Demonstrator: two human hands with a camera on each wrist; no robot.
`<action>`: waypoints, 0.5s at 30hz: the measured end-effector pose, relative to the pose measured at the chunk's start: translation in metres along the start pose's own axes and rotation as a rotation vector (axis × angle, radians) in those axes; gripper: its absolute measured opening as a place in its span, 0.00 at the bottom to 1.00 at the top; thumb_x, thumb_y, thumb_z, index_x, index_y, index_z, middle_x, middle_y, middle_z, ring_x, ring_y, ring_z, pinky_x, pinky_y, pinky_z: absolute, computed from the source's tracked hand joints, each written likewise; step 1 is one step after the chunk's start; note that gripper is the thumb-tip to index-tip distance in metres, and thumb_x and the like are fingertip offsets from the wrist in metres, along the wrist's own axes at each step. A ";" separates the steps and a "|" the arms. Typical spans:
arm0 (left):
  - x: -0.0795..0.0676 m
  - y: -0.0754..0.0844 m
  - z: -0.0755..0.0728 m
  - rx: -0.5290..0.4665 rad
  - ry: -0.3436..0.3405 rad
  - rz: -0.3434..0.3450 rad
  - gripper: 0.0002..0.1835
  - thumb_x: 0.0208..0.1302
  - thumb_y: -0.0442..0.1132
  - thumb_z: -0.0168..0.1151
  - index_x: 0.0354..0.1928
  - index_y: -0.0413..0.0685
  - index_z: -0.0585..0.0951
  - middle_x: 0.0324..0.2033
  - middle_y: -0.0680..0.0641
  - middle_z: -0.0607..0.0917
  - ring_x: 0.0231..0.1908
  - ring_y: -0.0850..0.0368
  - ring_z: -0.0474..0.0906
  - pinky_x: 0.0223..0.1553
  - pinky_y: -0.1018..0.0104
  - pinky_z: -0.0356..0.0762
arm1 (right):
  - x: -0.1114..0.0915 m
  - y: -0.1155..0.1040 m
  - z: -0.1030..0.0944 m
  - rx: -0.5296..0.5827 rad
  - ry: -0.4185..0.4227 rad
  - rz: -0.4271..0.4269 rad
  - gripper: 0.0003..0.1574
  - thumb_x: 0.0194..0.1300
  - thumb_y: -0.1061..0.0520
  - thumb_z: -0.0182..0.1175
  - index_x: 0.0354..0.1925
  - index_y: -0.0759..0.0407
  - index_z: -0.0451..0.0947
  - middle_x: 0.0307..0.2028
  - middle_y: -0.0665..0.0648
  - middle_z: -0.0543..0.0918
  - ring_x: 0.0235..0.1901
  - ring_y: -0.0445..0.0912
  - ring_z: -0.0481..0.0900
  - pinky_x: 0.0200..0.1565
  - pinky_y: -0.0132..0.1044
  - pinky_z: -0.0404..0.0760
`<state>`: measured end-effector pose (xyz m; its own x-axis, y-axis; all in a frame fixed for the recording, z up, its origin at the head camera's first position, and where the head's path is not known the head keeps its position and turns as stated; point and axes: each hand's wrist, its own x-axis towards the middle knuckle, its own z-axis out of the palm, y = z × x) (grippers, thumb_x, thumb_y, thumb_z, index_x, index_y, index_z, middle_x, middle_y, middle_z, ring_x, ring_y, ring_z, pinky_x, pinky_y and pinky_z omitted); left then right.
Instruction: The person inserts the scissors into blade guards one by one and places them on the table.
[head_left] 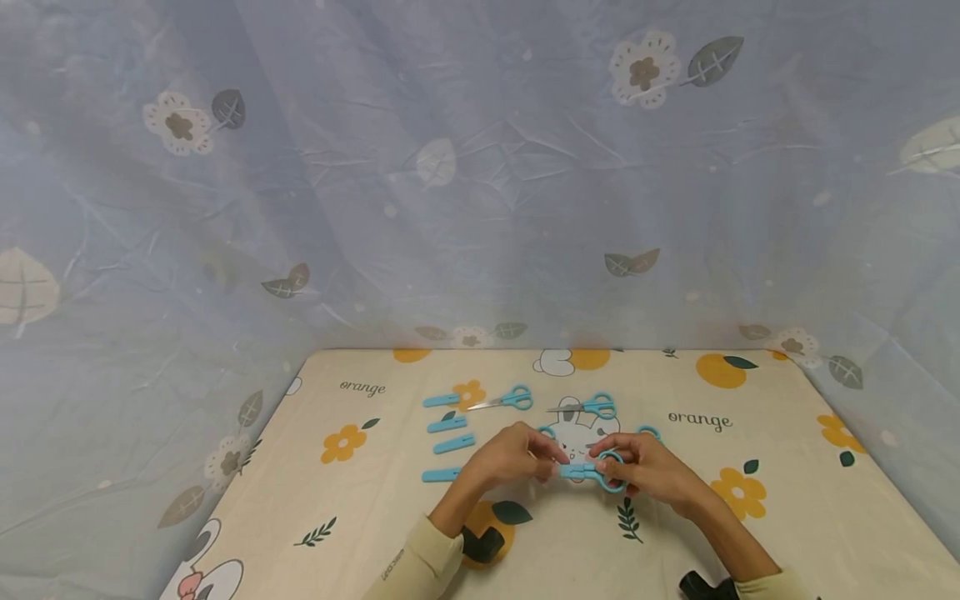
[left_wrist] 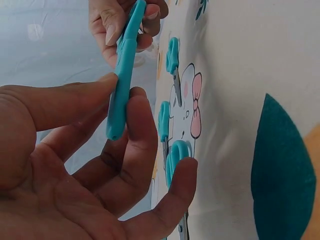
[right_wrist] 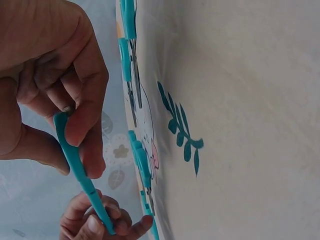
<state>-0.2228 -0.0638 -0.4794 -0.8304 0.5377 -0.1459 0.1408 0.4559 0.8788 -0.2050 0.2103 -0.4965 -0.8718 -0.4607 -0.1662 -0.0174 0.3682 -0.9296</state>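
the left hand [head_left: 516,455] pinches the smooth sheath [left_wrist: 120,100] of the scissors [head_left: 589,472], whose looped handles [right_wrist: 74,159] the right hand [head_left: 651,472] grips above the printed cloth [head_left: 562,558], slim flat caps [head_left: 448,424] to the left, steel-bladed pairs [head_left: 514,399] beyond, before a crinkled curtain [head_left: 480,217].

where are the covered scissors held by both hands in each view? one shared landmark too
Head: covered scissors below centre, to the right, between the left hand and right hand.
Left wrist: covered scissors upper left, slanting down from near the top edge.
Right wrist: covered scissors lower left, slanting down to the right.
Shared landmark: the rabbit print.
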 end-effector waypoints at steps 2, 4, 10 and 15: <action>0.000 0.000 0.000 0.012 -0.005 -0.001 0.12 0.64 0.25 0.66 0.42 0.46 0.94 0.29 0.47 0.91 0.28 0.63 0.79 0.32 0.71 0.74 | 0.000 0.000 0.000 0.000 -0.008 0.003 0.27 0.79 0.50 0.64 0.63 0.69 0.79 0.35 0.57 0.90 0.36 0.45 0.84 0.33 0.39 0.84; 0.000 0.000 -0.001 0.023 -0.008 -0.001 0.12 0.63 0.25 0.67 0.42 0.45 0.94 0.29 0.49 0.89 0.27 0.64 0.77 0.31 0.72 0.72 | -0.001 0.000 0.000 -0.001 -0.015 0.008 0.27 0.79 0.50 0.64 0.63 0.69 0.79 0.36 0.58 0.91 0.36 0.46 0.85 0.33 0.39 0.84; -0.001 -0.001 0.000 0.103 -0.014 0.004 0.11 0.62 0.25 0.69 0.40 0.45 0.94 0.23 0.55 0.82 0.24 0.65 0.73 0.28 0.73 0.68 | -0.001 0.002 0.000 0.012 -0.034 0.034 0.26 0.77 0.54 0.66 0.63 0.69 0.79 0.37 0.59 0.91 0.33 0.46 0.86 0.30 0.38 0.83; -0.001 -0.001 0.001 0.152 -0.003 -0.024 0.10 0.62 0.25 0.71 0.39 0.47 0.94 0.21 0.57 0.81 0.23 0.65 0.73 0.26 0.73 0.68 | -0.001 0.006 0.000 -0.004 -0.029 0.055 0.26 0.75 0.54 0.68 0.63 0.68 0.79 0.36 0.59 0.91 0.32 0.47 0.85 0.28 0.38 0.82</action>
<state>-0.2219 -0.0641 -0.4806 -0.8329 0.5275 -0.1674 0.2014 0.5706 0.7962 -0.2036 0.2127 -0.5017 -0.8567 -0.4632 -0.2267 0.0282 0.3969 -0.9174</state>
